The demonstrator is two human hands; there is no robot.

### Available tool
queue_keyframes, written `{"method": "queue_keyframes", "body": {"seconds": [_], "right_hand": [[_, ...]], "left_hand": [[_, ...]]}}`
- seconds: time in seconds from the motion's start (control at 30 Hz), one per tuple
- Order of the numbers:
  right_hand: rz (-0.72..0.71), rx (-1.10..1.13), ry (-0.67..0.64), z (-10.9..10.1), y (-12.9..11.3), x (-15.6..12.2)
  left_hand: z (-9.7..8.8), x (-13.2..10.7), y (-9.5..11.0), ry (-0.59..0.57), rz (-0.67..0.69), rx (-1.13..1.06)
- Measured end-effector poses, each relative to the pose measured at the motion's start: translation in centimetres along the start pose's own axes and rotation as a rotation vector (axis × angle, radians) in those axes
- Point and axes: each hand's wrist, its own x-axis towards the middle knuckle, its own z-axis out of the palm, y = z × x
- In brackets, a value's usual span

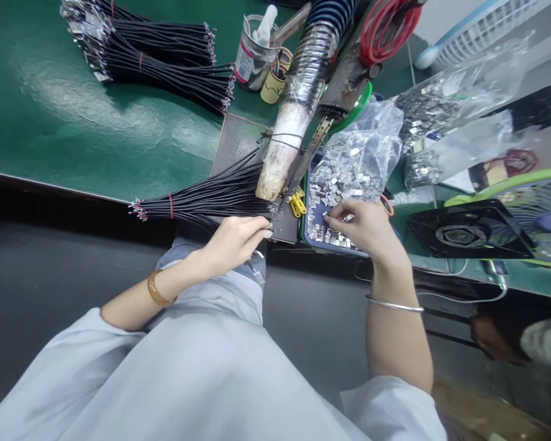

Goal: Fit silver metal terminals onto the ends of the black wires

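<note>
My left hand [241,239] is closed in a pinch at the near edge of the bench, beside the right end of a bundle of black cables [202,199] tied with a red band. A thin cable end seems to poke out at its fingertips; most of the cable is hidden. My right hand [362,223] reaches over a blue tray [308,236] of small silver metal connector shells [333,184]. Its thumb and forefinger are pinched together, with a small silver shell at the tips. Between the hands lies a yellow clip-like piece [297,203].
A soldering iron [310,153] and a taped fume hose [280,156] slope down above the work spot. More cable bundles [165,67] lie at the upper left, near a clear jar [252,58]. Bags of metal parts [427,113] and a black fan [471,229] stand at right.
</note>
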Motion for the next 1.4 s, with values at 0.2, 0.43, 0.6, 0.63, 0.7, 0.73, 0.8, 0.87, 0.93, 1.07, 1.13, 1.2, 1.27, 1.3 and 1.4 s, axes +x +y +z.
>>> {"method": "queue_keyframes", "body": {"seconds": [0.2,0.43,0.6,0.63,0.7,0.73,0.8,0.87,0.93,1.07,1.13,1.2,1.27,1.3,1.4], "right_hand": [[-0.005,-0.038,0.185,1.8,-1.0,-1.1],[-0.093,0.239,0.639,4.6,-5.3,-3.9],[-0.181,0.56,0.646,7.8,-9.0,-5.8],[-0.218,0.541,0.694,8.3,-9.4,-6.0],[-0.279,0.53,0.738,9.0,-9.7,-6.0],[-0.29,0.551,0.719,9.2,-9.8,-6.0],[-0.268,0.62,0.633,9.4,-9.7,-5.8],[-0.221,0.671,0.575,9.5,-9.6,-5.7],[-0.193,0.68,0.624,9.5,-9.7,-5.8],[-0.255,0.587,0.762,9.8,-9.8,-6.2],[-0.321,0.533,0.755,10.0,-9.8,-6.4],[-0.374,0.482,0.753,10.1,-9.7,-6.4],[-0.377,0.448,0.747,10.1,-9.7,-6.4],[-0.352,0.444,0.746,10.2,-9.6,-6.4],[-0.276,0.48,0.783,10.2,-9.7,-6.3]], "left_hand": [[-0.2,0.7,1.2,0.089,-0.327,-0.328],[-0.3,1.6,2.1,0.135,-0.478,-0.533],[-0.3,2.0,2.2,0.103,-0.521,-0.561],[-0.3,2.0,2.2,0.099,-0.527,-0.555],[-0.3,2.0,2.2,0.096,-0.533,-0.54],[-0.4,2.0,2.3,0.094,-0.534,-0.534],[-0.4,1.9,2.3,0.079,-0.538,-0.524],[-0.4,1.8,2.2,0.061,-0.545,-0.516],[-0.4,1.7,2.2,0.064,-0.55,-0.511],[-0.3,1.8,2.1,0.1,-0.543,-0.517],[-0.4,1.9,2.2,0.097,-0.531,-0.525],[-0.5,1.9,2.2,0.085,-0.52,-0.539],[-0.6,1.9,2.2,0.069,-0.515,-0.55],[-0.7,1.9,2.2,0.063,-0.517,-0.552],[-0.6,1.8,2.2,0.057,-0.537,-0.557]]}}
